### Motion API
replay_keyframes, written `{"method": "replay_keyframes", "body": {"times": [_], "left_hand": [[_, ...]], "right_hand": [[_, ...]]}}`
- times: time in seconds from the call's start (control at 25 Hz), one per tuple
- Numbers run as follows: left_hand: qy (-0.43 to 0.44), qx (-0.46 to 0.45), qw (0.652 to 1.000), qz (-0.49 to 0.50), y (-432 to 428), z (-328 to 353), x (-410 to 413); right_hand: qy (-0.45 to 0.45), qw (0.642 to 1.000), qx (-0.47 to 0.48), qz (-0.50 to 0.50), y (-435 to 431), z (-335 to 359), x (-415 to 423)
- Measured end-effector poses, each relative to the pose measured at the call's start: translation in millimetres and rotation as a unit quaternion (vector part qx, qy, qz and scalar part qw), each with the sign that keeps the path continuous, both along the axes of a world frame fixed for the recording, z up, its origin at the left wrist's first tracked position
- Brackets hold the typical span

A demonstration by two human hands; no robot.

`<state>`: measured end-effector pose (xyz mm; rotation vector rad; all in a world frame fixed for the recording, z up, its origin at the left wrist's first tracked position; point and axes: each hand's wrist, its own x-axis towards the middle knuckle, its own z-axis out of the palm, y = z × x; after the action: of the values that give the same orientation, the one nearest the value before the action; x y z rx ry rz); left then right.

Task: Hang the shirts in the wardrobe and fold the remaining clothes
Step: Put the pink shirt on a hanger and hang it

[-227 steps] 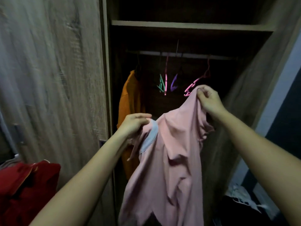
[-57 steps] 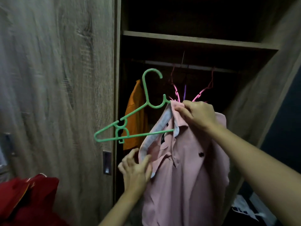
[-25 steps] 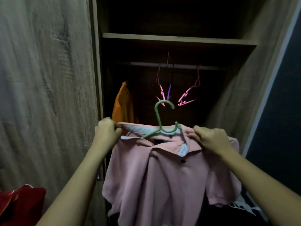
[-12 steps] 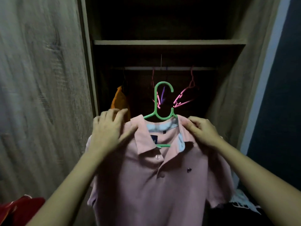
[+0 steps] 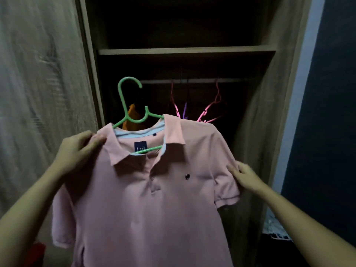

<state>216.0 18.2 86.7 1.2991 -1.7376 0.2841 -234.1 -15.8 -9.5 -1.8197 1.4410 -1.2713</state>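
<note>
A pink polo shirt (image 5: 154, 193) hangs on a green plastic hanger (image 5: 128, 102), held up in front of the open wardrobe. My left hand (image 5: 77, 151) grips the shirt's left shoulder by the collar. My right hand (image 5: 245, 176) pinches the right sleeve. The hanger's hook points up, below the rail (image 5: 194, 81) and apart from it. An orange shirt (image 5: 133, 116) hangs on the rail behind, mostly hidden.
Pink hangers (image 5: 210, 110) and a purple one (image 5: 185, 110) hang bare on the rail. A shelf (image 5: 185, 51) runs above it. The wardrobe door (image 5: 38, 93) stands at the left. Red cloth (image 5: 39, 249) shows at the bottom left, pale cloth (image 5: 275, 228) at the lower right.
The shirt now sits spread on the green hanger. My right hand slid from the collar down to the right sleeve; my left hand moved out to the left shoulder.
</note>
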Motion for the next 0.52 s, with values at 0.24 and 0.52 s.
{"method": "replay_keyframes", "body": {"times": [0.24,0.52], "left_hand": [[0.017,0.021,0.999,0.022,-10,-26,33],[0.011,0.017,1.0,0.018,-14,-23,15]], "right_hand": [[0.125,0.98,-0.066,-0.14,-10,25,-26],[0.599,0.784,0.135,-0.092,-6,20,-56]]}}
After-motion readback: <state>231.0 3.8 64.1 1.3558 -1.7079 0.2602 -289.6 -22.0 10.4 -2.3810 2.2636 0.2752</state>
